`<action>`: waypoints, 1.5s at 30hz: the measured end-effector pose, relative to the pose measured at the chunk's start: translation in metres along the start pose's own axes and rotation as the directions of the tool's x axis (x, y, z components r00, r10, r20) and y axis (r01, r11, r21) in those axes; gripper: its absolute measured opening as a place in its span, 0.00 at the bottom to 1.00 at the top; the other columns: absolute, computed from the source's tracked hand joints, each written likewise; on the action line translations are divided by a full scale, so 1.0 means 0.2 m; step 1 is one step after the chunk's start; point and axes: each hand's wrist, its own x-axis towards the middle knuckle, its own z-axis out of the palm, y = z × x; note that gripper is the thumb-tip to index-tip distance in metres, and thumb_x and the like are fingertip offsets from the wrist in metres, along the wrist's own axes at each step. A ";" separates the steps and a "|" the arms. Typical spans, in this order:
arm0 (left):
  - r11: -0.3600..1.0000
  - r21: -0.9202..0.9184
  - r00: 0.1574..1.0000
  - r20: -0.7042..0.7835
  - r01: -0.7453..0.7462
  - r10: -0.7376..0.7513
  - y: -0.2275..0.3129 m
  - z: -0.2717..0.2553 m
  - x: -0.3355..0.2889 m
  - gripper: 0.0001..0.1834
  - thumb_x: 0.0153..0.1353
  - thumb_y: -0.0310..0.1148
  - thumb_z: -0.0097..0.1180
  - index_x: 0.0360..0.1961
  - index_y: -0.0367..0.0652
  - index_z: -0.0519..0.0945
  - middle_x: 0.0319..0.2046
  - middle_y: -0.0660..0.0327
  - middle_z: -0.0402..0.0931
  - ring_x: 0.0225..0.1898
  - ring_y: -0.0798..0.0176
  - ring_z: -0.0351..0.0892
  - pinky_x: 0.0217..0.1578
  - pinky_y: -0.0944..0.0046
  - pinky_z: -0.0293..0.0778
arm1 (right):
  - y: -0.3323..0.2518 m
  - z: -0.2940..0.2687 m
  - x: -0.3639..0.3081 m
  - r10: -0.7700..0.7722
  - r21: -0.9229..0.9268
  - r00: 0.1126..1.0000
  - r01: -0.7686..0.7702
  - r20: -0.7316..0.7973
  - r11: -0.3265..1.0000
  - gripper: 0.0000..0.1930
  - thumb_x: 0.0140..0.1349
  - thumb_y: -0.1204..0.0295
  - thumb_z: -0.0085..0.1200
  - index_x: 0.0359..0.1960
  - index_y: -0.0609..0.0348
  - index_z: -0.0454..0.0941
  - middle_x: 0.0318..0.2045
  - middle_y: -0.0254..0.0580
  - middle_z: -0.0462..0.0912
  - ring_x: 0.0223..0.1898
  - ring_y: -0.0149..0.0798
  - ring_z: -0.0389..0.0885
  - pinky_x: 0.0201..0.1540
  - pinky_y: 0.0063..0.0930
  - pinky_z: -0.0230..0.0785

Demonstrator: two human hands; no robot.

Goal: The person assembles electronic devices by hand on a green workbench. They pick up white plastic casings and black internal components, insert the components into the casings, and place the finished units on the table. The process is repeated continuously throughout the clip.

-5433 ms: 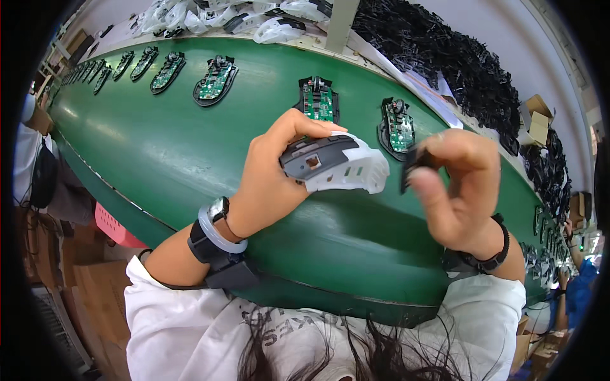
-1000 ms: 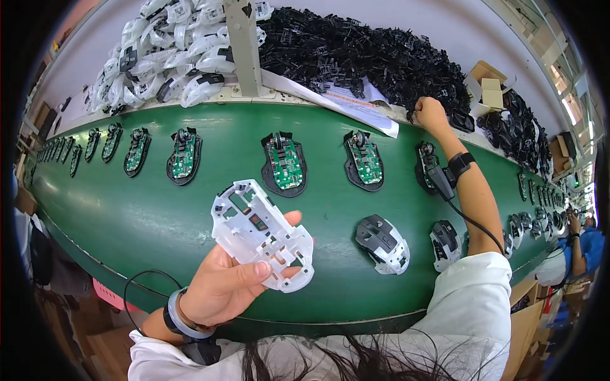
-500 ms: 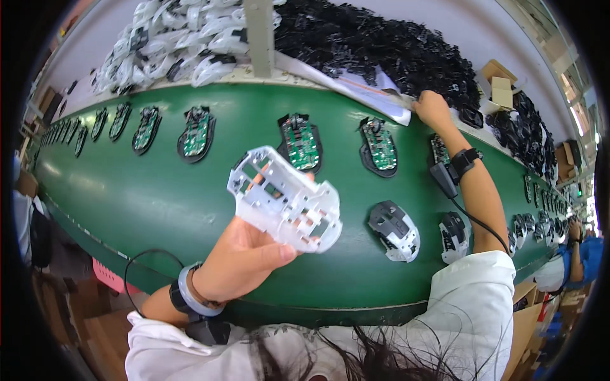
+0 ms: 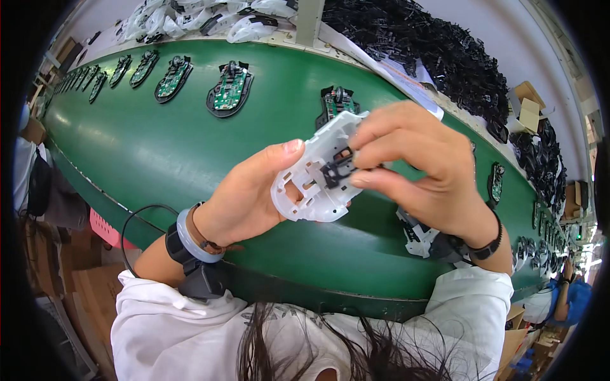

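Found green tabletop (image 4: 146,146) curving across the view. Logged beyond it a large heap of black parts (image 4: 413,51), apparently stock left to fit. Listed along the far side a row of open mouse bases (image 4: 223,113) with bare circuit boards (image 4: 230,91), judged still to be covered. Found white mouse shell (image 4: 324,208) raised above the tabletop, tilted, hollow side up, gripped by left hand (image 4: 244,190). Noted another shell (image 4: 417,240), partly hidden below right hand (image 4: 426,165). Found black plastic piece (image 4: 335,173) pinched in right hand at the raised shell's inner side; judged partway through fitting. Cannot tell if seated.
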 end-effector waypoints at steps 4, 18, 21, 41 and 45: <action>0.998 0.059 0.998 -0.058 -0.014 0.018 0.03 0.00 -0.01 0.33 0.66 0.52 0.39 0.59 0.32 0.63 0.47 0.52 0.74 0.46 0.58 0.76 0.43 0.61 0.74 | 0.01 0.07 0.04 -0.081 -0.173 0.997 0.077 -0.017 0.982 0.12 0.37 0.76 0.68 0.26 0.57 0.79 0.53 0.46 0.74 0.55 0.51 0.70 0.55 0.39 0.64; 0.950 0.300 0.973 -0.181 -0.084 0.143 -0.02 -0.01 -0.03 0.21 0.60 0.33 0.53 0.53 0.38 0.67 0.39 0.63 0.73 0.35 0.71 0.73 0.34 0.69 0.71 | 0.00 0.15 -0.08 0.159 -0.417 0.987 -0.148 -0.009 0.897 0.11 0.48 0.73 0.64 0.35 0.55 0.83 0.59 0.48 0.69 0.60 0.50 0.67 0.59 0.38 0.60; 0.938 0.340 0.973 -0.183 -0.075 0.144 -0.04 -0.02 -0.02 0.20 0.60 0.32 0.53 0.52 0.38 0.69 0.38 0.63 0.74 0.33 0.71 0.72 0.33 0.68 0.72 | 0.01 0.17 -0.11 0.205 -0.398 0.978 -0.176 0.031 0.900 0.13 0.51 0.73 0.62 0.40 0.54 0.82 0.61 0.50 0.67 0.61 0.52 0.65 0.60 0.38 0.59; 0.848 0.516 0.934 -0.233 -0.119 0.272 -0.11 -0.04 0.00 0.21 0.55 0.25 0.51 0.53 0.38 0.69 0.40 0.63 0.75 0.35 0.72 0.75 0.30 0.72 0.75 | -0.02 0.23 -0.02 0.598 0.289 0.792 -0.604 0.121 0.742 0.16 0.54 0.73 0.60 0.41 0.63 0.70 0.31 0.38 0.77 0.33 0.27 0.75 0.38 0.23 0.69; 0.854 0.492 0.898 -0.283 -0.167 0.338 -0.07 -0.01 0.01 0.22 0.51 0.21 0.46 0.51 0.37 0.71 0.36 0.64 0.75 0.29 0.75 0.73 0.27 0.74 0.72 | 0.03 0.28 -0.05 0.407 0.174 0.911 -0.391 -0.068 0.904 0.25 0.51 0.71 0.63 0.49 0.64 0.66 0.40 0.47 0.75 0.41 0.40 0.75 0.47 0.31 0.67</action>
